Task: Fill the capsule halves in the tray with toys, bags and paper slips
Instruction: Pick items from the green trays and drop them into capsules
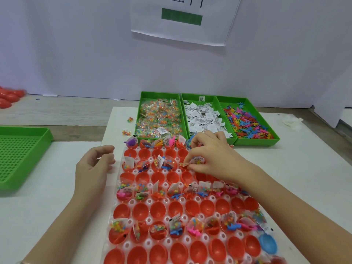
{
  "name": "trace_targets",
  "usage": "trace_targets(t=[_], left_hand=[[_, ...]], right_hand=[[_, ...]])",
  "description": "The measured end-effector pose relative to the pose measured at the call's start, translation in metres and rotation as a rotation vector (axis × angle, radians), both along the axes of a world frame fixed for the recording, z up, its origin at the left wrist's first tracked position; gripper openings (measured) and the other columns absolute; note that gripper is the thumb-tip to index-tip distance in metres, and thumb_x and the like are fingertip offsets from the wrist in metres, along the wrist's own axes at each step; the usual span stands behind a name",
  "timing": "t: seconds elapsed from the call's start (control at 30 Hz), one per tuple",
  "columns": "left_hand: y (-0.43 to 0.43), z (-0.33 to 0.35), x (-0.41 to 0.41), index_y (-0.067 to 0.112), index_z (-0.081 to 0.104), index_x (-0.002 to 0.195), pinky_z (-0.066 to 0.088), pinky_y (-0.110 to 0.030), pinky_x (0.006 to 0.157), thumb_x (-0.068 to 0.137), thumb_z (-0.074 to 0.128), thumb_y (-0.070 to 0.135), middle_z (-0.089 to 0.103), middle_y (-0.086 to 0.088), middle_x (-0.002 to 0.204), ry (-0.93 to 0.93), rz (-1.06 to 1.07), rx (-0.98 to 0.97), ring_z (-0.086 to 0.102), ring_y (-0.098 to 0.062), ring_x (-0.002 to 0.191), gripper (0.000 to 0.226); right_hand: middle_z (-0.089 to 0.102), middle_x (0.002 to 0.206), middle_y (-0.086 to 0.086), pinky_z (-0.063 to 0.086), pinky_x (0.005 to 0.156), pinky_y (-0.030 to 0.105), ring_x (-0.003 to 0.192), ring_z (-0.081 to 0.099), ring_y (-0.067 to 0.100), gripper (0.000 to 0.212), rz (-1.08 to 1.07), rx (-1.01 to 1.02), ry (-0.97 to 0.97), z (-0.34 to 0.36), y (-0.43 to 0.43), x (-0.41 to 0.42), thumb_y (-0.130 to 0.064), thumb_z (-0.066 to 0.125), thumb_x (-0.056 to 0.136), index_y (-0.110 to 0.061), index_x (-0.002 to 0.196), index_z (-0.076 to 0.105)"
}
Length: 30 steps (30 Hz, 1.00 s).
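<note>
A clear plastic tray holds rows of red capsule halves; alternate rows carry toys, bead bags and paper slips, the others are bare. My right hand reaches over the second filled row and pinches a small bead bag at a capsule half there. My left hand hovers by the tray's left edge, fingers loosely curled, holding nothing. Behind the tray stand three green bins: bead bags, paper slips, and coloured toy figures.
An empty green perforated tray sits at the left. Two loose bead bags lie beside the bag bin. Spare red halves lie far left. One blue half sits at the tray's right edge. A white wall stands behind.
</note>
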<state>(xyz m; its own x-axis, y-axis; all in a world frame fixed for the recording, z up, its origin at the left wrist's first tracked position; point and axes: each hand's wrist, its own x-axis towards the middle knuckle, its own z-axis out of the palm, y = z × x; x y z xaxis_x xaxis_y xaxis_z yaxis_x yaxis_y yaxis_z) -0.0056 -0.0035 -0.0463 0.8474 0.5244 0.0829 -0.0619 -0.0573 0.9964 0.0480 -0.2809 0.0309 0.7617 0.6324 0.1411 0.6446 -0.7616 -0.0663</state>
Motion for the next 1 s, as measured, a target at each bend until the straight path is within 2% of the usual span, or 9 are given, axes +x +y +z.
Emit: trace_targets(t=[0.13, 0.3, 0.43, 0.53, 0.63, 0.77, 0.9, 1.0], left_hand=[[-0.001, 0.000, 0.000, 0.028, 0.067, 0.089, 0.045, -0.022, 0.068, 0.092, 0.053, 0.005, 0.066, 0.010, 0.089, 0.003, -0.003, 0.011, 0.059, 0.003, 0.066, 0.027], [0.000, 0.000, -0.001, 0.028, 0.067, 0.088, 0.045, -0.023, 0.070, 0.092, 0.053, 0.004, 0.066, 0.011, 0.087, 0.002, -0.002, 0.001, 0.058, 0.002, 0.066, 0.028], [0.000, 0.000, -0.001, 0.029, 0.068, 0.088, 0.045, -0.023, 0.071, 0.092, 0.054, 0.005, 0.066, 0.013, 0.087, 0.010, -0.003, 0.005, 0.058, 0.001, 0.067, 0.028], [0.000, 0.000, -0.001, 0.030, 0.068, 0.088, 0.046, -0.024, 0.071, 0.092, 0.054, 0.006, 0.067, 0.013, 0.087, 0.013, -0.010, 0.016, 0.059, 0.000, 0.069, 0.028], [0.000, 0.000, -0.001, 0.031, 0.067, 0.088, 0.046, -0.024, 0.071, 0.092, 0.054, 0.006, 0.067, 0.013, 0.086, 0.012, -0.017, 0.022, 0.058, 0.001, 0.068, 0.029], [-0.001, 0.001, -0.002, 0.031, 0.067, 0.087, 0.046, -0.024, 0.070, 0.092, 0.053, 0.004, 0.066, 0.013, 0.086, 0.015, -0.015, 0.020, 0.058, 0.003, 0.065, 0.030], [-0.001, 0.002, -0.003, 0.031, 0.067, 0.087, 0.046, -0.024, 0.071, 0.092, 0.053, 0.004, 0.066, 0.012, 0.087, 0.016, -0.021, 0.029, 0.058, 0.002, 0.067, 0.030], [-0.002, 0.002, -0.003, 0.031, 0.067, 0.088, 0.046, -0.025, 0.072, 0.092, 0.053, 0.004, 0.066, 0.012, 0.087, 0.023, -0.029, 0.042, 0.058, 0.003, 0.067, 0.030]], right_hand=[[0.036, 0.096, -0.013, 0.015, 0.088, 0.029, 0.092, 0.026, 0.003, 0.014, 0.016, -0.029, 0.017, 0.001, 0.000, 0.002, -0.048, 0.064, 0.085, -0.043, 0.097, 0.070], [0.039, 0.097, -0.016, 0.015, 0.088, 0.029, 0.099, 0.037, 0.005, 0.024, 0.010, -0.053, 0.001, 0.005, -0.001, 0.003, -0.057, 0.060, 0.084, -0.044, 0.104, 0.067], [0.049, 0.092, -0.015, 0.017, 0.084, 0.029, 0.092, 0.043, 0.004, 0.025, -0.035, 0.124, 0.017, 0.014, -0.016, 0.006, -0.054, 0.061, 0.081, -0.044, 0.103, 0.067], [0.048, 0.089, -0.017, 0.020, 0.084, 0.031, 0.091, 0.040, 0.002, 0.021, -0.101, 0.190, 0.040, 0.017, -0.033, 0.009, -0.053, 0.056, 0.080, -0.046, 0.096, 0.068], [0.045, 0.091, -0.017, 0.018, 0.086, 0.031, 0.093, 0.037, 0.001, 0.024, -0.117, 0.145, 0.075, 0.015, -0.040, 0.009, -0.061, 0.055, 0.076, -0.051, 0.095, 0.065], [0.041, 0.091, -0.024, 0.010, 0.082, 0.025, 0.098, 0.038, 0.003, 0.025, -0.084, 0.076, 0.094, 0.010, -0.035, 0.008, -0.059, 0.065, 0.077, -0.049, 0.099, 0.067], [0.047, 0.099, -0.015, 0.010, 0.082, 0.026, 0.098, 0.039, 0.005, 0.036, -0.063, 0.018, 0.069, 0.007, -0.027, 0.008, -0.065, 0.063, 0.073, -0.048, 0.104, 0.065], [0.046, 0.100, -0.012, 0.010, 0.083, 0.026, 0.098, 0.038, 0.006, 0.040, -0.068, 0.000, 0.022, 0.006, -0.024, 0.008, -0.063, 0.065, 0.074, -0.047, 0.111, 0.061]])
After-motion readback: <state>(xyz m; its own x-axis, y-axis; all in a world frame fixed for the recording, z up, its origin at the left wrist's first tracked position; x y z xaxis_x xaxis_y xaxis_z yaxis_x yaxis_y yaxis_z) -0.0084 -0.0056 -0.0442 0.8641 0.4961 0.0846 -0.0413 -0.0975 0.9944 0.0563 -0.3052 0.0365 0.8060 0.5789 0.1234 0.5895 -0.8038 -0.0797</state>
